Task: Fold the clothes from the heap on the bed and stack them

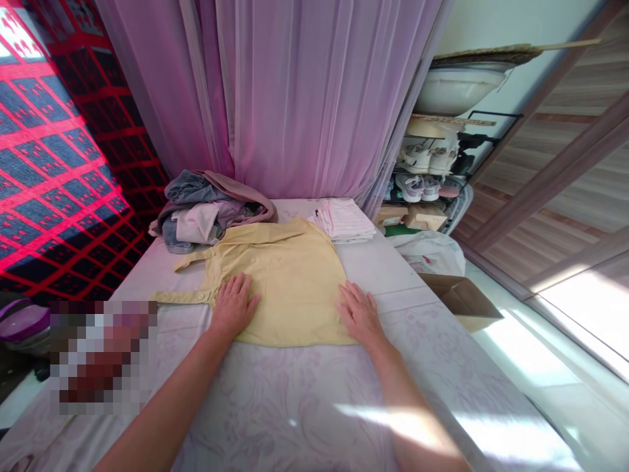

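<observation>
A yellow pinafore dress (295,288) with buttons and two shoulder straps lies spread on the cloth-covered table, its straps pointing left. My left hand (234,305) rests flat on its bodice end, close to the lower strap, fingers stretched out. On the hem end at the right, my right hand (358,311) lies with its fingers spread, partly over the fabric edge. Neither hand grips the cloth. Along the far side, part of the dress is folded over.
A heap of crumpled clothes (216,206) sits at the back left, and a folded striped white cloth (344,219) at the back right. Purple curtains (314,98) hang behind. A shoe rack (427,164) and an open cardboard box (457,298) stand right of the table. One patch at left is blurred.
</observation>
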A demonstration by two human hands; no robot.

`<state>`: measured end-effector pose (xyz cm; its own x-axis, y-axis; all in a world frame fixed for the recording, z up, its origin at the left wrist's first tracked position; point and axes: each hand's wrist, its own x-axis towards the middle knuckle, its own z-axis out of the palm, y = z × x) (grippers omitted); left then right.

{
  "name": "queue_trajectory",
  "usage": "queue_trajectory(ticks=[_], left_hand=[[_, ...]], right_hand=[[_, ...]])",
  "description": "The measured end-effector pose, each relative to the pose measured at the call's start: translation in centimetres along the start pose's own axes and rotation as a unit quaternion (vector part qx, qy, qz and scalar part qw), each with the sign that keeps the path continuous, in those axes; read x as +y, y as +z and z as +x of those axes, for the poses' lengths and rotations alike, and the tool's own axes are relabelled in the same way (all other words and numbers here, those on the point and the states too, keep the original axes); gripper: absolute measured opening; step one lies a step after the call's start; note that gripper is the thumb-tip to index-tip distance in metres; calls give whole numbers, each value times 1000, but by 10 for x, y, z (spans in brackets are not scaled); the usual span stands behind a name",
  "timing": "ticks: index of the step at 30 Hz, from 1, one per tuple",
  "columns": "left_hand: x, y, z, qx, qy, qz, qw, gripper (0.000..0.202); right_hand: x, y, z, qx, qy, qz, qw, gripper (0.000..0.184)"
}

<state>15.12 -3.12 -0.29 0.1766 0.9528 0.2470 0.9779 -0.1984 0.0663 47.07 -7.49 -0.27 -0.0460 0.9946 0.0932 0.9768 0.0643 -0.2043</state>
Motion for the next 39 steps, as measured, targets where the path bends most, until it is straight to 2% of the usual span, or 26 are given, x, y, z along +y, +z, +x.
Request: queue_trajectory(ticks=[3,6,8,11,15,18,21,25,29,32,39], left_hand=[[11,-8,-17,8,106,-47,993,46],[25,-13,-39,-51,224,-100,968,42],[32,-13,-50,-90,259,-118,955,45],[35,-12,-56,-109,254,-126,953,54],[34,-11,-54,-106,241,-125,957,56],[32,-10,-55,-88,236,-123,960,55],[32,-8,-59,-51,239,-131,961,44],[32,-8,-62,-4,258,-155,954,33],[34,-10,-62,14,253,-179,951,27],[35,-11,-61,24,245,-183,952,27],[34,-11,-61,8,235,-197,952,24]], right_hand=[[5,-2,-9,-42,-17,-13,999,50],[4,-8,-14,-31,-33,-17,999,53],[-2,-12,-18,-19,-77,-7,997,54],[-18,-12,-23,-61,-152,18,986,56],[-30,-5,-29,-121,-169,36,978,59],[-28,-4,-30,-118,-170,35,978,61],[-28,-8,-31,-116,-170,34,978,67],[-42,-9,-35,-120,-197,46,972,74],[-57,-4,-39,-113,-242,69,961,68],[-54,-2,-38,-108,-225,63,966,66],[-24,-13,-40,-112,-140,28,984,67]])
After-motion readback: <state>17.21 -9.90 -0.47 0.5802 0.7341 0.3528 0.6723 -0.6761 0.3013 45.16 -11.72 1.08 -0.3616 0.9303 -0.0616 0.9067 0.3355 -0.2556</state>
